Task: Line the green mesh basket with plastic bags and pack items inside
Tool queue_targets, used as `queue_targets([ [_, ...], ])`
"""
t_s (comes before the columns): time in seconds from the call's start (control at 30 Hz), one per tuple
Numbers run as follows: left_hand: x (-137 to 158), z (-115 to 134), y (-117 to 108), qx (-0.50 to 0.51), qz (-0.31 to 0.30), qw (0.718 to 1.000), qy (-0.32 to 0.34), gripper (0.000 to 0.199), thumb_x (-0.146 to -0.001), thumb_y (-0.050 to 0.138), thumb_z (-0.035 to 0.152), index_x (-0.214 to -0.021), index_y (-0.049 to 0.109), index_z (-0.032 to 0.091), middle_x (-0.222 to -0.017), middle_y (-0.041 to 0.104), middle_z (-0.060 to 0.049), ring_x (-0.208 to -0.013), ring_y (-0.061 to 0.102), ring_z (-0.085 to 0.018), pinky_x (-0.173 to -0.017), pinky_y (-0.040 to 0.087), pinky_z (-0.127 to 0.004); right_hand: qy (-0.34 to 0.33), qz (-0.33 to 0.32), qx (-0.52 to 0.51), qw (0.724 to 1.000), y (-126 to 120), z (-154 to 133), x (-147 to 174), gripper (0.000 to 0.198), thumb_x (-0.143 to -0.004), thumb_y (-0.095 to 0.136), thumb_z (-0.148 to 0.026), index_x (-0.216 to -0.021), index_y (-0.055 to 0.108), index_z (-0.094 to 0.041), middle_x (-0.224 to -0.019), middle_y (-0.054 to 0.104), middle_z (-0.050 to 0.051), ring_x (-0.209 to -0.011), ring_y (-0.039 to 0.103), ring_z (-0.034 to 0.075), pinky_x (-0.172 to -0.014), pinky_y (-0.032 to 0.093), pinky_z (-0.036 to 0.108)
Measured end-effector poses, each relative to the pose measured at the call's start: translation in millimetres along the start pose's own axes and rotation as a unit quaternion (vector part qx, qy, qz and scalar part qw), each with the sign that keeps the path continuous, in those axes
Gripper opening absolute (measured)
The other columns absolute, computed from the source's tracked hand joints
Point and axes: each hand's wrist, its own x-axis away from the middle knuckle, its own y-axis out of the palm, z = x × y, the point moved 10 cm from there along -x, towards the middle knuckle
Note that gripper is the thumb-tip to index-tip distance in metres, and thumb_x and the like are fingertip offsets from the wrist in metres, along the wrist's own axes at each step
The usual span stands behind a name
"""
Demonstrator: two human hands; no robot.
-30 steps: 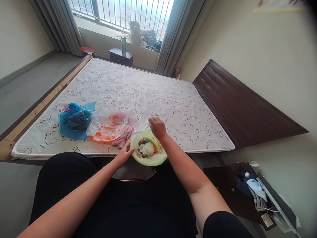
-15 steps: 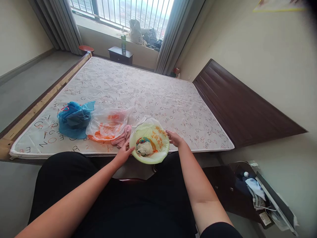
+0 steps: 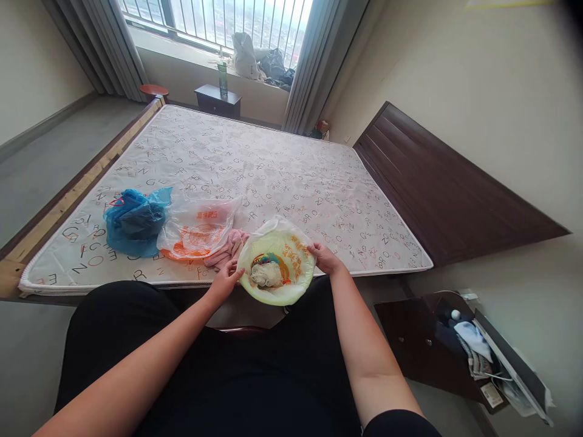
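Between my knees I hold a pale green wastebasket, tilted so that its open top faces me. A thin clear plastic bag with orange print lines it and hangs over the far rim. Inside lie a crumpled whitish wad and some colourful scraps. My left hand is closed on the left rim, thumb inside. My right hand grips the bag-covered right rim. Just beyond my left hand lies a pink cloth.
A white plastic bag with orange print and a stuffed blue bag lie on the bare mattress. To the right, a dark bedside cabinet holds cloths and a leaning flat panel. A wooden headboard stands behind it.
The wastebasket and my right hand have shifted slightly right and down in view. Both hands keep their hold on the rim. The whole view has tilted a little.
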Motion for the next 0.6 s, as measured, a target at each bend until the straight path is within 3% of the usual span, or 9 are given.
queue_targets([
  [0.1, 3, -6, 10, -0.014, -0.043, 0.998, -0.037, 0.054, -0.072, 0.081, 0.061, -0.096, 0.060, 0.017, -0.077, 0.069, -0.003, -0.058, 0.066, -0.017, -0.046, 0.054, -0.027, -0.092, 0.118, 0.138, 0.979, -17, -24, 6, 0.038, -0.074, 0.077, -0.054, -0.084, 0.057, -0.023, -0.076, 0.065, -0.001, -0.068, 0.057, 0.017, -0.065, 0.048, 0.030],
  [0.23, 10, -11, 29, -0.017, -0.117, 0.990, -0.074, 0.052, -0.074, 0.080, 0.061, -0.093, 0.061, 0.016, -0.073, 0.070, -0.003, -0.053, 0.067, -0.017, -0.045, 0.055, -0.027, -0.241, 0.240, 0.365, 0.867, -3, -70, 31, 0.029, -0.088, 0.058, -0.049, -0.076, 0.049, -0.024, -0.076, 0.057, 0.000, -0.075, 0.051, 0.019, -0.073, 0.045, 0.031],
  [0.3, 12, -11, 31, -0.008, -0.114, 0.990, -0.078, 0.050, -0.074, 0.083, 0.056, -0.095, 0.064, 0.015, -0.081, 0.074, -0.005, -0.059, 0.071, -0.020, -0.045, 0.056, -0.027, -0.269, 0.251, 0.390, 0.844, 7, -80, 38, 0.026, -0.089, 0.058, -0.048, -0.084, 0.056, -0.023, -0.089, 0.063, 0.004, -0.082, 0.053, 0.020, -0.080, 0.046, 0.033],
  [0.37, 12, -9, 28, 0.013, -0.096, 0.992, -0.077, 0.047, -0.075, 0.085, 0.051, -0.097, 0.066, 0.014, -0.086, 0.075, -0.007, -0.064, 0.072, -0.020, -0.047, 0.059, -0.028, -0.239, 0.244, 0.339, 0.877, 5, -75, 36, 0.033, -0.086, 0.063, -0.052, -0.103, 0.063, -0.023, -0.109, 0.067, 0.008, -0.088, 0.058, 0.020, -0.082, 0.048, 0.033],
  [0.43, 12, -9, 23, 0.048, -0.075, 0.992, -0.083, 0.042, -0.077, 0.085, 0.045, -0.099, 0.069, 0.013, -0.090, 0.076, -0.008, -0.067, 0.072, -0.020, -0.050, 0.061, -0.029, -0.148, 0.232, 0.227, 0.934, -9, -52, 31, 0.047, -0.083, 0.069, -0.053, -0.119, 0.061, -0.024, -0.122, 0.066, 0.010, -0.091, 0.062, 0.020, -0.079, 0.051, 0.031],
  [0.5, 11, -10, 18, 0.091, -0.052, 0.990, -0.096, 0.041, -0.078, 0.085, 0.042, -0.102, 0.069, 0.013, -0.094, 0.077, -0.010, -0.069, 0.072, -0.020, -0.051, 0.062, -0.030, -0.040, 0.205, 0.087, 0.974, -18, -18, 29, 0.047, -0.083, 0.071, -0.052, -0.120, 0.060, -0.025, -0.122, 0.068, 0.009, -0.090, 0.065, 0.019, -0.074, 0.053, 0.029],
  [0.6, 11, -11, 12, 0.152, -0.017, 0.982, -0.107, 0.041, -0.078, 0.086, 0.038, -0.106, 0.068, 0.014, -0.098, 0.078, -0.010, -0.070, 0.073, -0.019, -0.052, 0.063, -0.029, 0.050, 0.127, -0.054, 0.989, -11, 20, 38, 0.037, -0.083, 0.074, -0.051, -0.108, 0.063, -0.025, -0.108, 0.071, 0.005, -0.082, 0.067, 0.016, -0.070, 0.053, 0.027],
])
